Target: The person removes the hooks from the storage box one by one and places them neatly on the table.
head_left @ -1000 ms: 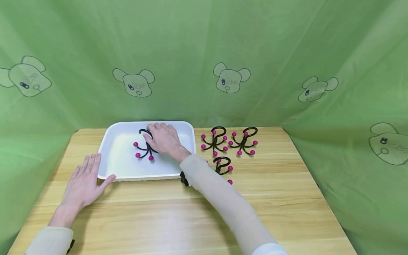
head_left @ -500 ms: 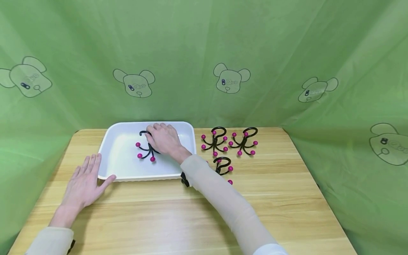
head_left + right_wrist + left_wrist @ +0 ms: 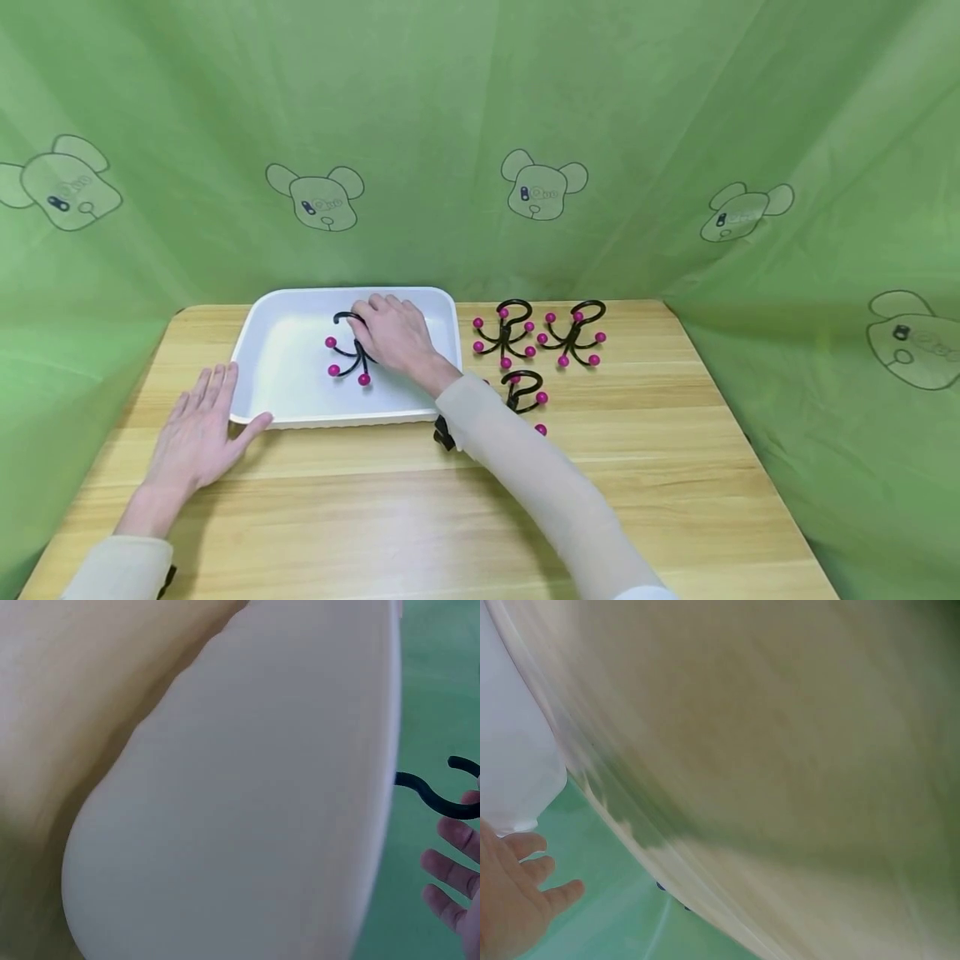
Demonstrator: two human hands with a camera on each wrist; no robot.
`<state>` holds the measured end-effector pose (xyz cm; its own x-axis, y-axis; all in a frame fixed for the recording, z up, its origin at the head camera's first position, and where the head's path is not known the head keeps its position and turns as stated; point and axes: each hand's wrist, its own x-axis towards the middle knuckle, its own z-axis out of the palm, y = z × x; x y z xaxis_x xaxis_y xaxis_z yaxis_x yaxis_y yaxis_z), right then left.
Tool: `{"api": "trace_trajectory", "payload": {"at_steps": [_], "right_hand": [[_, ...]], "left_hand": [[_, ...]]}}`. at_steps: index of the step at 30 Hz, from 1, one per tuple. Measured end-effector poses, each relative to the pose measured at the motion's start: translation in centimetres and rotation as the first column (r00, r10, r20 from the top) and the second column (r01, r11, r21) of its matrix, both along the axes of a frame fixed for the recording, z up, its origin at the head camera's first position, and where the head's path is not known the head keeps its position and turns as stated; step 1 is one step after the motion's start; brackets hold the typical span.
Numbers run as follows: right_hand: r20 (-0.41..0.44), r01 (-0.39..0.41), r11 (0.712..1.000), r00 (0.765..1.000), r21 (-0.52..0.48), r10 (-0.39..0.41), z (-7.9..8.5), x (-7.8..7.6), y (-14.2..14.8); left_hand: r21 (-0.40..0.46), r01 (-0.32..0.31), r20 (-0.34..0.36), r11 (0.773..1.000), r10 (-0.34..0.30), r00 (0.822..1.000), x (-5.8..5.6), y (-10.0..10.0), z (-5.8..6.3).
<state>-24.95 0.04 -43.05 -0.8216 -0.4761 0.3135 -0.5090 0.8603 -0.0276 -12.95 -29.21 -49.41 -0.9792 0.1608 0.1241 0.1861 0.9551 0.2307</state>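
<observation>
A black hanger hook [image 3: 361,358] with pink ball tips is over the white tray [image 3: 270,379]. My right hand [image 3: 397,337] pinches its curved upper part; the palm and forearm hide its right side. In the right wrist view, the curved black hook [image 3: 442,806] meets the fingertips above the tray wall [image 3: 225,787]. At the tray's near left corner lies my left hand [image 3: 191,437], fingers straight and thumb spread, touching the rim. The left wrist view shows its fingers [image 3: 559,896] beside the tray end [image 3: 517,735].
Right of the tray, two similar hanger hooks, one [image 3: 505,335] and another [image 3: 573,337], lie at the table's back. A third hook [image 3: 525,392] lies nearer, partly hidden by my right sleeve [image 3: 525,467]. A green curtain [image 3: 435,125] rises behind the wooden table [image 3: 675,467].
My right hand and the hanger hook have shifted slightly right and nearer to me, within the tray. My left hand has stayed in place.
</observation>
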Motion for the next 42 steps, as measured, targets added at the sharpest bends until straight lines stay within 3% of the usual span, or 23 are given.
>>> {"api": "trace_trajectory", "payload": {"at_steps": [5,25,34,42], "right_hand": [[0.008,0.012,0.998,1.000,-0.058,-0.012,0.3,0.5,0.4],[-0.120,-0.040,0.987,0.993,-0.155,0.021,3.1,3.2,2.7],[-0.098,-0.044,0.990,0.995,-0.134,0.031,4.9,4.4,4.3],[-0.161,-0.088,0.985,0.985,-0.147,0.064,6.4,5.7,6.1]], "left_hand": [[-0.003,0.002,-0.002,1.000,-0.002,1.000,0.0,0.0,0.0],[-0.007,0.000,0.016,1.000,0.001,1.000,0.2,-0.2,0.1],[-0.007,0.000,0.016,1.000,0.000,1.000,0.0,-0.2,0.1],[-0.008,0.002,0.019,1.000,-0.001,1.000,0.0,0.0,0.2]]}}
